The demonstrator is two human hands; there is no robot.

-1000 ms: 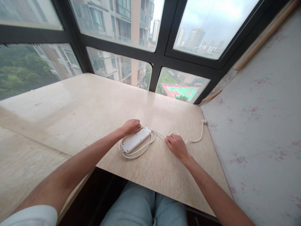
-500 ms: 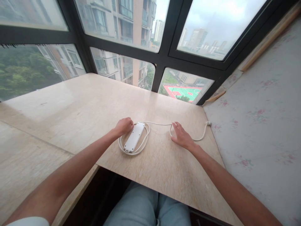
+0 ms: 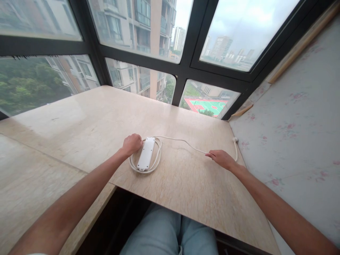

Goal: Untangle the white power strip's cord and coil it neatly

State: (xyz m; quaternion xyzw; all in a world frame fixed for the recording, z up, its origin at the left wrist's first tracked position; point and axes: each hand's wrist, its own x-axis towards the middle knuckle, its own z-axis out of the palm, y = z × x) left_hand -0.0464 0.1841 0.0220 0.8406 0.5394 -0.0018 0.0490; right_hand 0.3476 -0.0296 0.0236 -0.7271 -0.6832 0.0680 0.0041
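A white power strip (image 3: 146,153) lies on the beige marble table (image 3: 92,120), with its white cable (image 3: 177,141) looped round it. My left hand (image 3: 131,144) is curled shut against the strip's far left end, gripping it. From the strip the cable runs right across the table to my right hand (image 3: 222,158), which pinches it near the table's right edge. Beyond that hand the cable rises to a plug end (image 3: 235,140) by the wall.
Dark-framed windows (image 3: 183,67) close off the far side of the table. A floral-papered wall (image 3: 292,124) stands on the right. My knees in light jeans (image 3: 170,233) sit under the table's near edge.
My right hand slid right along the cable, pulling the slack loop out straight. My left hand turned the strip so that it points more toward me.
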